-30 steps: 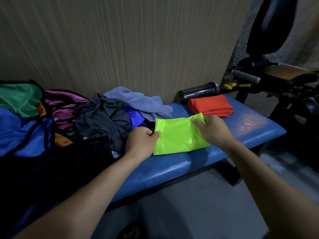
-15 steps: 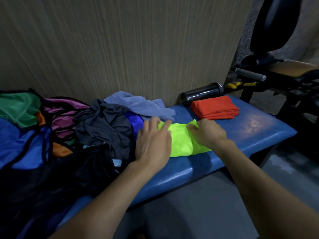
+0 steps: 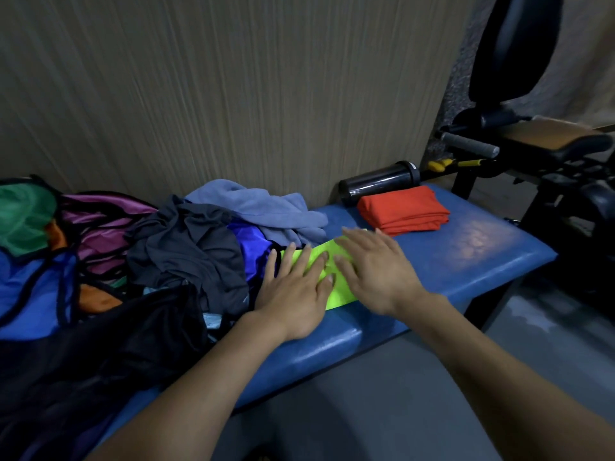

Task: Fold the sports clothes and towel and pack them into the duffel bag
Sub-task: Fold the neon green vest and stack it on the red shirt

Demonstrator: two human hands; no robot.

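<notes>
We stand at a padded blue surface [image 3: 466, 257] set against a wood-grain wall [image 3: 233, 94], with grey floor below its near edge. Nearest us on the left a black mesh piece [image 3: 109, 354] slumps over the surface's edge. Just beyond it, both our hands lie flat on the folded neon-green garment [image 3: 316, 257]: the left hand [image 3: 296, 294] has its fingers spread and straight, pressing the cloth's left part, and the right hand [image 3: 376, 271] lies beside it, fingers extended and close together, covering the right part. The two hands nearly touch at the fingertips. The green garment lies on the surface near its front edge, between the unfolded pile and the folded stack.

To the left of it sit a crumpled dark grey garment [image 3: 186, 251] and a shiny blue one [image 3: 253, 247]; farther left are purple [image 3: 100, 224], orange, green [image 3: 23, 221] and blue pieces edged in black. Behind the pile a grey-blue towel [image 3: 259, 207] lies bunched by the wall. Farther right, a folded orange-red garment [image 3: 402, 209] rests on the surface, well apart from our hands. A black bottle [image 3: 379, 181] lies on its side behind it, and black gym equipment [image 3: 532, 144] stands beyond.
</notes>
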